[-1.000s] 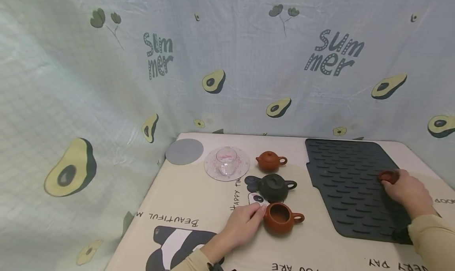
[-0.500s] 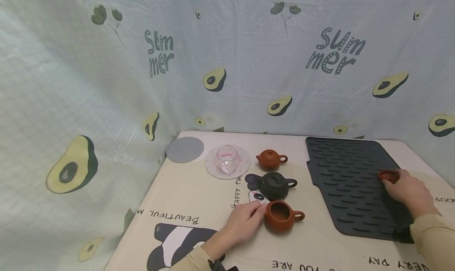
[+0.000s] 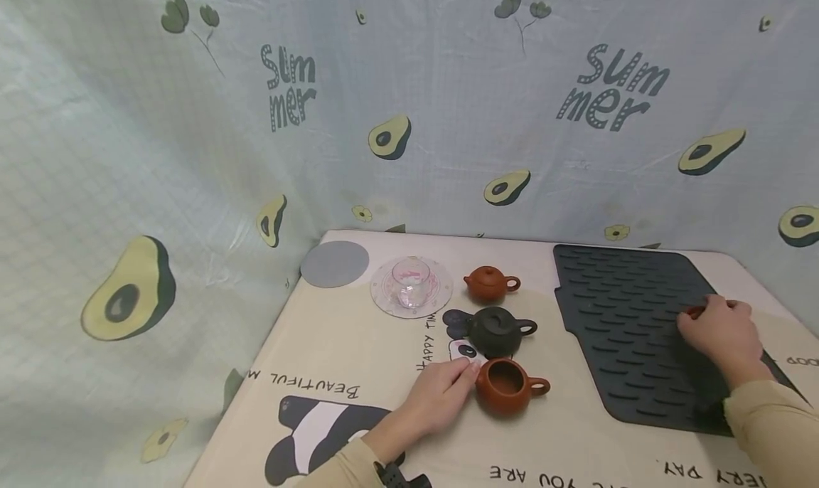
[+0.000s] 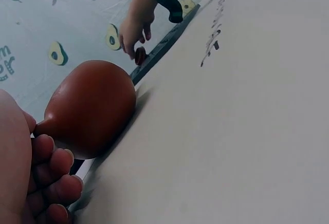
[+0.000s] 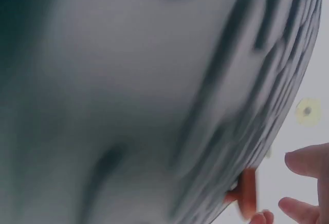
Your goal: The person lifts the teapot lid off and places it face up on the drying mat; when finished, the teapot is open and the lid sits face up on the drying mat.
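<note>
Open teapot [image 3: 505,384]: a lidless reddish-brown clay pot stood on the table [image 3: 358,360], left of the black ridged mat [image 3: 627,331].
Left hand [image 3: 441,397]: rested on the table, loosely curled fingertips touching the pot's spout side.
Lid [image 3: 694,310]: small, reddish-brown, on the mat's right part.
Right hand [image 3: 723,329]: fingertips pinched the lid.
Other pots: a dark teapot [image 3: 495,331] and a small brown teapot [image 3: 489,283] stood left of the mat, behind the open one.

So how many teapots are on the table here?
3, in a column left of the dark mat: lidded brown teapot farthest, dark teapot in the middle, lidless brown teapot nearest, by the left hand.
</note>
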Motion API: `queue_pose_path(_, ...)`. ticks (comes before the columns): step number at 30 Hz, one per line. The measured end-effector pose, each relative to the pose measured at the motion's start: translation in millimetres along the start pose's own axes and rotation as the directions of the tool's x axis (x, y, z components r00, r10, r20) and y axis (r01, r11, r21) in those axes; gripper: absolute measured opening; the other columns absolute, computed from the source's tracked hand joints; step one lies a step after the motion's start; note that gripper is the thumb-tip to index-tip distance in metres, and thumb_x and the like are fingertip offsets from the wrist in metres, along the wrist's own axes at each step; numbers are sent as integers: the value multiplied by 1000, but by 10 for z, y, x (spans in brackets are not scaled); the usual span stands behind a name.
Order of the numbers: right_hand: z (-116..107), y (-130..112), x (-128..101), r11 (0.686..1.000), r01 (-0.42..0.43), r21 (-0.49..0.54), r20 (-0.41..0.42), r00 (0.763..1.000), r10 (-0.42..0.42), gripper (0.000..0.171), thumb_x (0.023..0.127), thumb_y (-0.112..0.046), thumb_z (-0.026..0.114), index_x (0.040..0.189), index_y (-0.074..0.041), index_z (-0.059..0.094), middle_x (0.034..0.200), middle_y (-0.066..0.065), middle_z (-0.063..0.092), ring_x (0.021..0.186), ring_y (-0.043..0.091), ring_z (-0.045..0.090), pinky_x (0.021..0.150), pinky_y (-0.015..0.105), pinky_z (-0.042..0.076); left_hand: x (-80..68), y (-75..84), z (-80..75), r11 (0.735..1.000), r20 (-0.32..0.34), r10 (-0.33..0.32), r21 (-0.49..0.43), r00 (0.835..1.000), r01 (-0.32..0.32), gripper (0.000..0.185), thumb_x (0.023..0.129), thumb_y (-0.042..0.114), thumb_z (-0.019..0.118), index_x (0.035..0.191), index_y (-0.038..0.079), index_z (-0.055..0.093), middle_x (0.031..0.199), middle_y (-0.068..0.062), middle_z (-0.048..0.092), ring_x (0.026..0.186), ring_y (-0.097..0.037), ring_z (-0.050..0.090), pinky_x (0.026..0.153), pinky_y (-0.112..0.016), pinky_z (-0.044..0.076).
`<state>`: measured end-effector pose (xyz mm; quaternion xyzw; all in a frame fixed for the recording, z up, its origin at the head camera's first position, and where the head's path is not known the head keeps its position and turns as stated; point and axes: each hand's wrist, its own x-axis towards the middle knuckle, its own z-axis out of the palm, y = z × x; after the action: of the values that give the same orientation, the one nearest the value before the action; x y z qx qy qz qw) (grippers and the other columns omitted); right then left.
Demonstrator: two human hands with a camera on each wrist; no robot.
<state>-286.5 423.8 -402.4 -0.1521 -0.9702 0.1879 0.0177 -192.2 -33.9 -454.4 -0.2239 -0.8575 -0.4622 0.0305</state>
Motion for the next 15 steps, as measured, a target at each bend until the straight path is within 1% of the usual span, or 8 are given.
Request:
queue_pose_path(2,21,-97,8,999,17,29,-27,999,-17,66,97,-22,52,143,19,27,141,52,10,114,69,33,90,74,35,9,2,-1,1000,-5,1,-3,1000,-1,38,110,34,45,75,20,56,61,12,39,61,-4,44,57,-20,32)
queue_pose_path(4,48,-222,15,997,42,57,-53,998,-39,64,98,-21,51,144,17,30,144,50,11,118,69,33,92,74,34,17,5,-6,1000,-7,-5,-5,1000,5,38,109,34,46,75,21,56,60,12,39,61,-3,43,57,-20,32)
queue_pose_path(7,94,-428,2,990,106,89,-79,992,-99,60,99,-21,52,142,16,34,146,48,13,119,67,33,92,73,35,31,7,-15,1000,5,-19,-16,1000,19,38,109,34,46,76,21,57,61,12,41,60,-3,43,56,-21,32)
queue_pose_path(10,134,-642,-33,979,174,109,-84,983,-165,57,100,-21,53,142,15,37,147,46,16,122,66,33,92,73,35,42,2,-23,999,20,-42,-33,999,43,37,109,36,47,76,21,59,62,12,43,61,-4,43,57,-21,32)
queue_pose_path(13,190,-848,-78,960,254,118,-91,965,-245,53,102,-21,54,140,13,41,146,46,21,123,65,33,92,73,34,52,-13,-30,996,25,-68,-61,997,70,37,108,37,48,77,21,61,63,11,46,62,-4,45,58,-22,33)
queue_pose_path(15,233,-989,-109,943,310,121,-100,949,-300,50,102,-21,56,138,11,45,145,45,25,125,64,33,93,74,33,60,-24,-35,994,9,-81,-79,997,81,37,108,38,50,77,21,63,64,11,47,64,-5,46,59,-22,34)
